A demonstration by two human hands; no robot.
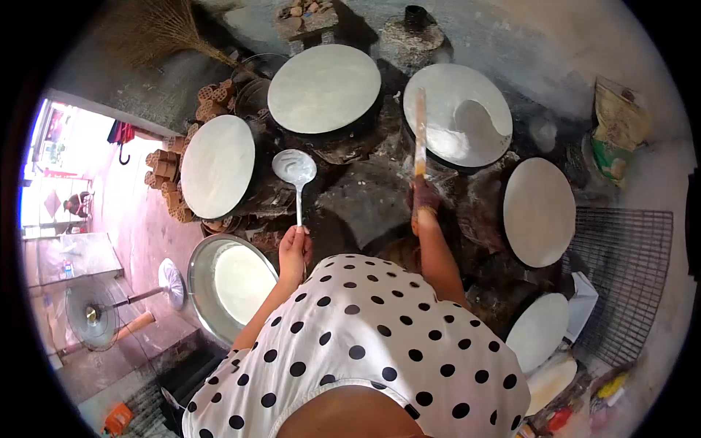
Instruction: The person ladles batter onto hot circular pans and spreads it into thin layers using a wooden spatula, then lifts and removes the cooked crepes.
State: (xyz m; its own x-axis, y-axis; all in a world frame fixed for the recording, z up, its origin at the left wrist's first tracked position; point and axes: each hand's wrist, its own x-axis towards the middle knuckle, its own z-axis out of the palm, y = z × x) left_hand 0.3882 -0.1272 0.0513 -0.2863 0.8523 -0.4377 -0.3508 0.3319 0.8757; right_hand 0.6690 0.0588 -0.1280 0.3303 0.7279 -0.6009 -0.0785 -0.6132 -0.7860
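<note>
My left hand (294,252) is closed round the handle of a metal ladle (295,168), whose bowl is coated with white batter. Below and left of it stands a wide metal basin (201,274) holding white batter (244,285). My right hand (423,201) grips a long flat wooden spatula (420,131). Its blade lies over the left part of a round griddle (491,150) at the back right. White batter (445,142) covers much of that griddle, while a grey patch on its right side is uncoated.
More round white-covered griddles stand about: back middle (325,87), left (217,168), right (540,212) and lower right (538,332). Perforated clay-coloured briquettes (166,168) are stacked at left. A wire rack (628,270) leans at right; a fan (93,314) stands at lower left.
</note>
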